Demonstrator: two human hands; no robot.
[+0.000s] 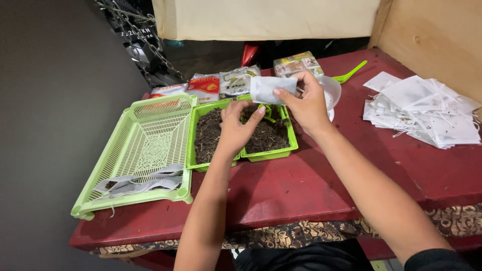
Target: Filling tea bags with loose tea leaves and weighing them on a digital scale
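Green plastic makes up most of what lies under the hands: two small trays of dark loose leaf sit side by side on the red bench (pixel 311 175). The left hand (pixel 237 126) hovers low over the seam between the left tray (pixel 193 145) and the right tray (pixel 273 153), palm down, fingers curled loosely with the fingertips close to the leaf; whether it pinches any of it cannot be told. Just above and to the right of it, the right hand (pixel 307 103) is closed on a small white paper bag (pixel 268 88), gripping one end between thumb and fingers so the bag sticks out to the left, held in the air over the far edge of the right tray. A green scoop (pixel 266 111) lies in the leaf just beneath that bag.

Behind the right hand stands a white bowl (pixel 331 90) with a green spoon (pixel 351 74) reaching out of it. Well to the right of that hand is a loose heap of empty white bags (pixel 427 110). To the left of the left hand, touching the left tray, sits a large green slotted basket (pixel 140 150), with a few filled bags (pixel 138 183) lying at its near end. Beyond the trays, a row of printed packets (pixel 221 84) lies along the bench's far edge.
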